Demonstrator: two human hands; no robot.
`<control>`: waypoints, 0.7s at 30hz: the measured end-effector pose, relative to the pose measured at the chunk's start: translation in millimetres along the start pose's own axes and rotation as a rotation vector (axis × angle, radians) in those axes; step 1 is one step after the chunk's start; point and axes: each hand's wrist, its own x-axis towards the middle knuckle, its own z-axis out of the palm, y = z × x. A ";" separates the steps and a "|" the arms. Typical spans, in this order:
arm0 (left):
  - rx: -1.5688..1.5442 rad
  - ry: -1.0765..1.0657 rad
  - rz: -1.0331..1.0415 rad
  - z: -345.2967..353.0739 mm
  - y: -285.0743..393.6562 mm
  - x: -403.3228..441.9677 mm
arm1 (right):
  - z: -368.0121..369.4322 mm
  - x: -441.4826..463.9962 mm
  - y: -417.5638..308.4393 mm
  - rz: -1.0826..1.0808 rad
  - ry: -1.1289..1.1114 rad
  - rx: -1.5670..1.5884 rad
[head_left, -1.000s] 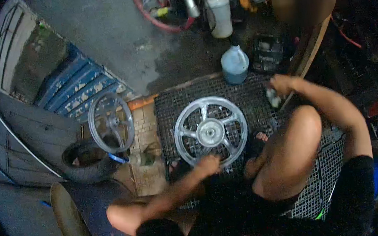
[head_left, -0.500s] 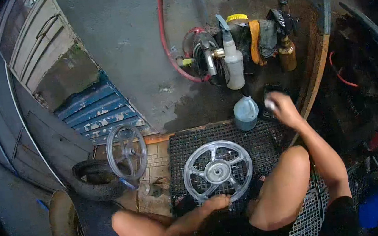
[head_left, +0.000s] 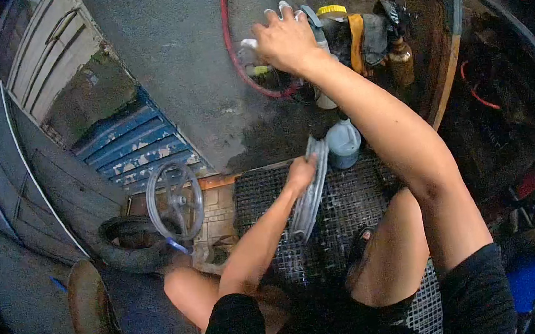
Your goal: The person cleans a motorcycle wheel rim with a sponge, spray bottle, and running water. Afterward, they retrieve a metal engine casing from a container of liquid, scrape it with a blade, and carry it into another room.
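Left grip (head_left: 301,172) holds wheel (head_left: 313,195) edge-on, mat (head_left: 352,200) visible either side; right grip (head_left: 285,40) spread wide.

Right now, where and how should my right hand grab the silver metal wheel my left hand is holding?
Probably bring your right hand in from the right and grip the lower rim of the silver metal wheel: it stands nearly edge-on, your left hand is on its upper part, your left forearm comes from the lower left, and the lower end looks bare.
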 end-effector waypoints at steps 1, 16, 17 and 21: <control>-0.040 0.021 -0.046 -1.6 4.3 3.6 | 0.2 -0.1 2.8 -0.009 -0.030 0.005; 0.025 -0.029 -0.140 38.7 24.1 83.2 | 15.0 -3.3 39.0 -0.125 0.051 0.088; 0.068 -0.017 -0.133 39.3 32.6 78.8 | 15.4 -2.7 40.4 -0.122 0.037 0.097; 0.328 0.124 -0.015 77.6 7.4 112.2 | 12.6 -2.2 40.8 -0.108 0.014 0.098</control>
